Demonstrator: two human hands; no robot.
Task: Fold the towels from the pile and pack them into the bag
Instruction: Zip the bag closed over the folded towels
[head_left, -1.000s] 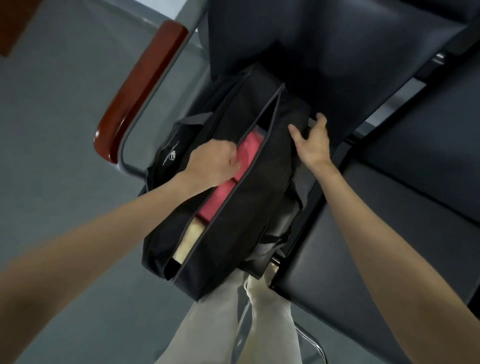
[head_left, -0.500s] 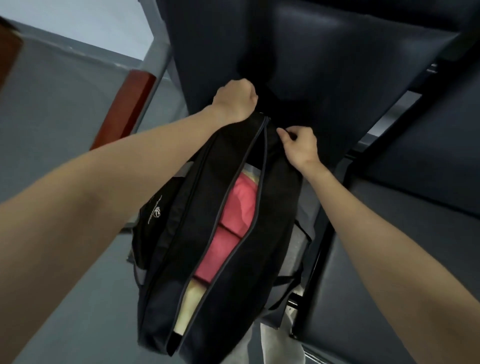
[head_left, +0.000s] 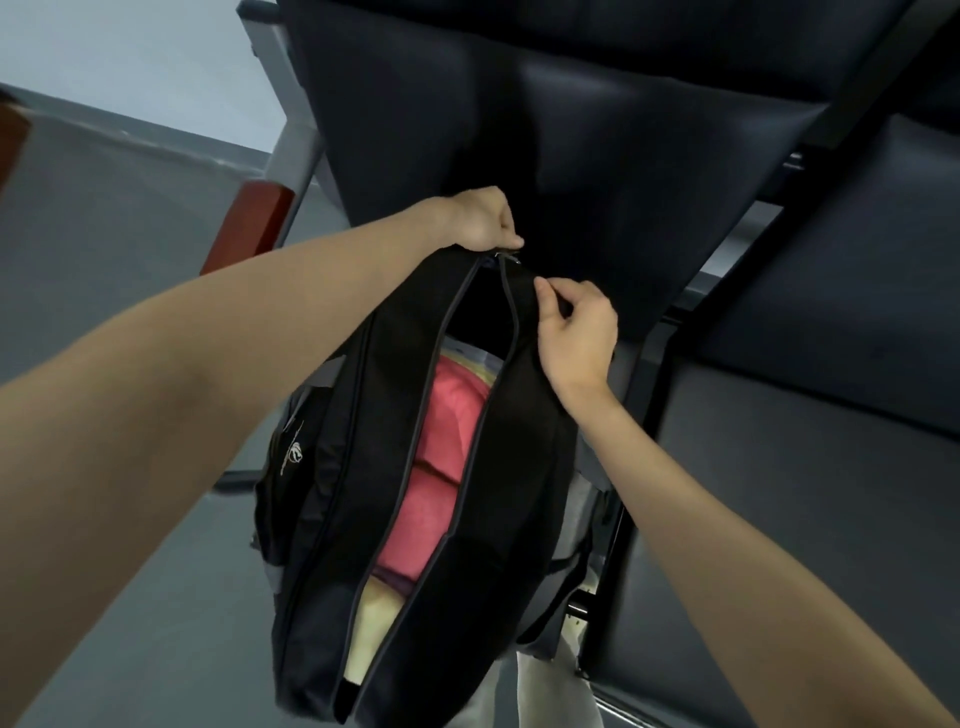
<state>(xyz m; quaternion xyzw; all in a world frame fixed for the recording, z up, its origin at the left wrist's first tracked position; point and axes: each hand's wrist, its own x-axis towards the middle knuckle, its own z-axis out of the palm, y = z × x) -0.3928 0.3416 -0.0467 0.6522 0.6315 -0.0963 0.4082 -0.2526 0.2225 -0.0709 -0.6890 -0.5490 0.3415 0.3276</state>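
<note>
The soft black bag (head_left: 498, 467), propped against a chair (head_left: 623, 156), holds folded towels (head_left: 441, 457). Left hand (head_left: 483, 218) grips its top end; right hand (head_left: 576, 332) pinches the limp zipper edge, probably the best hold.

No legible text; small white emblem (head_left: 295, 453) on black fabric bag's (head_left: 332, 467) side pocket, wording too blurred.

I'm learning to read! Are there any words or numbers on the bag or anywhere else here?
None can be read.
Black bag: a small pale logo on its side, with a thin line of writing by it, too small and blurred to read.
Pink towel, chairs, floor: no writing shows.
</note>
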